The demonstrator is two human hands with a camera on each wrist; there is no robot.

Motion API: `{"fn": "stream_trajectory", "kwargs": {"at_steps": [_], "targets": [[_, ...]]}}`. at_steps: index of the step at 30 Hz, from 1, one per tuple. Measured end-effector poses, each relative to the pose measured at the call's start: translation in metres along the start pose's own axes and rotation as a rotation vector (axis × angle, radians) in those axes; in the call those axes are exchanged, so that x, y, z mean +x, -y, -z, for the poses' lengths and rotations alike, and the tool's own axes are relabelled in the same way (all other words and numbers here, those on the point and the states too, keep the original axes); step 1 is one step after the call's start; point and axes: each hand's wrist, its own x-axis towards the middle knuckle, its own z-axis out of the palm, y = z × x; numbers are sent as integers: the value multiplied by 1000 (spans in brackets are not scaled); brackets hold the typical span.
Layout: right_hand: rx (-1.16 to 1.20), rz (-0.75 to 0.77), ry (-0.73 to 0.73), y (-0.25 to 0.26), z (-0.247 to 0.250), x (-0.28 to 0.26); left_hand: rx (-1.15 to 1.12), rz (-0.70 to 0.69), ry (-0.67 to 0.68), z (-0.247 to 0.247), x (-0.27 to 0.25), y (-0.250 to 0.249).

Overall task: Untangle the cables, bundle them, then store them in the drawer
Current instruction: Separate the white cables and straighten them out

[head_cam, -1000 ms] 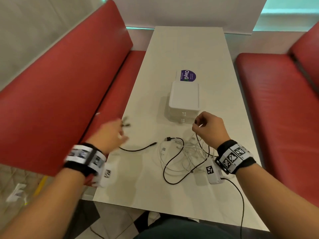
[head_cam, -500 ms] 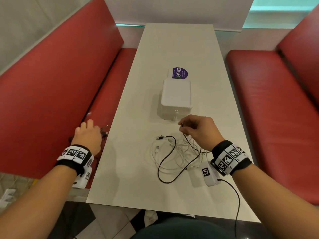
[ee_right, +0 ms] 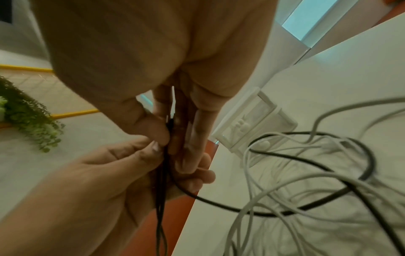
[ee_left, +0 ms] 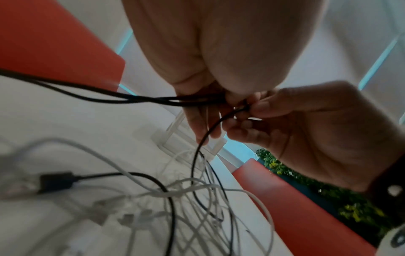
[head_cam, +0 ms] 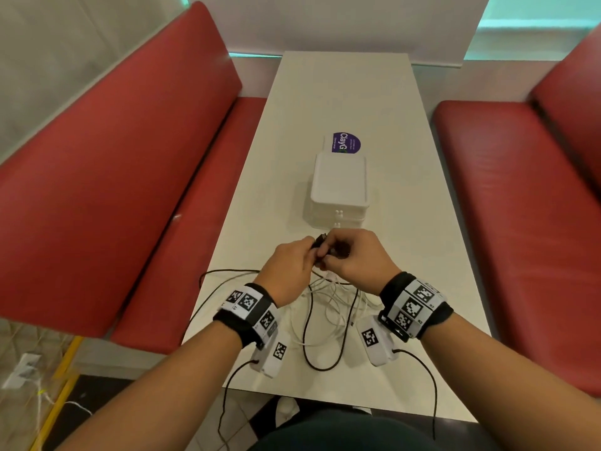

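From the head view, I am holding both hands together just in front of the white drawer box (head_cam: 339,190) on the table (head_cam: 341,92). My left hand (head_cam: 289,265) and right hand (head_cam: 354,255) are touching, both pinching doubled strands of the black cable (head_cam: 322,368), whose loose loop is trailing back toward me. The white cables (head_cam: 328,307) are lying tangled below my wrists.

From the left wrist view, I am gripping two black strands that run leftward out of my fingers (ee_left: 197,124), while the right hand (ee_left: 306,138) is pinching the strand that drops into the pile.

From the right wrist view, the black strands are hanging straight down between both hands' fingertips (ee_right: 157,133), and the drawer box (ee_right: 254,123) is sitting just beyond. I judge both hands equally near, so coiling should follow the cable's length toward me.
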Motion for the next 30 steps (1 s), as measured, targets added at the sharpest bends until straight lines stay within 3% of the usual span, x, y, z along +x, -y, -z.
{"fn": "stream_trajectory", "kwargs": {"at_steps": [2,5,12,17,20,24,27,30], "targets": [[69,-16,-49,-3,4,-1,-112,49,-32,-5,1,2],[12,2,-121,-10,8,-1,-312,97,26,-8,2,-1],[-22,59,-182,-11,11,1,-370,92,123,-8,4,-4],[391,-46,-209,-12,-1,4,-598,112,14,-6,8,-6],[534,-162,-51,-25,-24,1,-639,130,-65,1,14,-7],[159,-99,74,-44,-45,-5,-542,116,-36,5,14,-2],[-342,5,187,-48,-36,3,-366,85,-97,12,13,-3],[-446,79,183,-59,-25,7,-128,32,-62,29,14,-2]]}}
